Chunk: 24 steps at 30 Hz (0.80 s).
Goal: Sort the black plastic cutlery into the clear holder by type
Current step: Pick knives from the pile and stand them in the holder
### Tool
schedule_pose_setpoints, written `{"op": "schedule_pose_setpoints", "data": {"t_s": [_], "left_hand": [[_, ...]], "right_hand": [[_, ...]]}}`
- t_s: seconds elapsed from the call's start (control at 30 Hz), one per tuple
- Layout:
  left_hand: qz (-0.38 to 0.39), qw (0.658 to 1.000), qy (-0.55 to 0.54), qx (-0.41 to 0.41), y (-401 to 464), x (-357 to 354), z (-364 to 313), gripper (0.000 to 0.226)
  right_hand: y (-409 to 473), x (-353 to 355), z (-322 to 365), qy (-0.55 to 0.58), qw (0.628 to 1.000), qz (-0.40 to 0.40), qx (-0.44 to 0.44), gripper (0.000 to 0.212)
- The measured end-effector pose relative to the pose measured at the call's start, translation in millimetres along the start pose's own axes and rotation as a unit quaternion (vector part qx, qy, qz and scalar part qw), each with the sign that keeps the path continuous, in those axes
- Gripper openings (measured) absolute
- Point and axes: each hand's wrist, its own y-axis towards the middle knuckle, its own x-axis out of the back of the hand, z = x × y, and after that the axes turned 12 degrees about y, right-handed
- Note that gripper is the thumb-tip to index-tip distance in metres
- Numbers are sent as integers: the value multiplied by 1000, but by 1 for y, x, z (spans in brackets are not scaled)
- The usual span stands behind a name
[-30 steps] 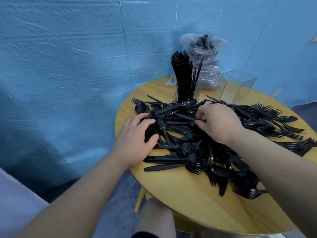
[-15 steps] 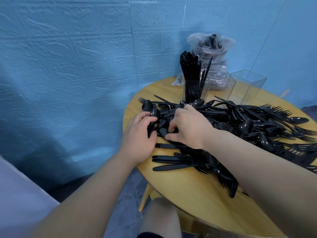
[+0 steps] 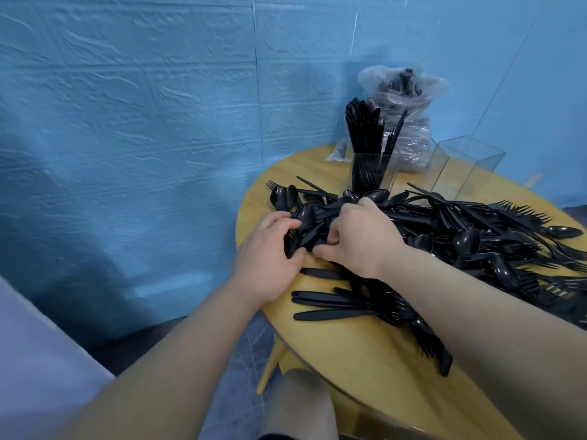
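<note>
Left hand (image 3: 265, 249): fingers and thumb are curled round a small bundle of black pieces (image 3: 301, 235) at the near-left edge of the heap; spoon bowls can be made out at the bundle's top.
Right hand (image 3: 355, 236): laid over the heap just beside the left hand, fingers bent down into the cutlery; whether a piece is pinched or only pressed cannot be told.
Loose cutlery heap (image 3: 460, 230): forks, spoons and knives are spread, mixed, across the round wooden table (image 3: 365, 360), from the hands out to the right edge.
Filled holder compartment (image 3: 370, 171): a clear upright box at the back, packed with black pieces standing on end; their type cannot be read.
Empty holder compartment (image 3: 467, 166): a second clear box, to the right of the filled one, holds nothing visible.
Plastic bag (image 3: 403, 100): more black cutlery is seen inside, behind the holders.
Progress: judged early; one compartment is stocked, while most pieces remain unsorted.
</note>
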Motion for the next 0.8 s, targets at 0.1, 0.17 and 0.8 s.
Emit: {"op": "schedule_pose_setpoints", "data": {"t_s": [0.1, 0.17, 0.8], "left_hand": [[-1, 1000, 2, 0, 0, -1, -1, 46], [-8, 1000, 7, 1, 0, -1, -1, 45], [8, 999, 25, 18, 2, 0, 0, 48]], "right_hand": [[-1, -3, 0, -12, 1000, -4, -9, 46], [0, -6, 1, -16, 1000, -11, -10, 48], [5, -7, 2, 18, 996, -21, -81, 30]]}}
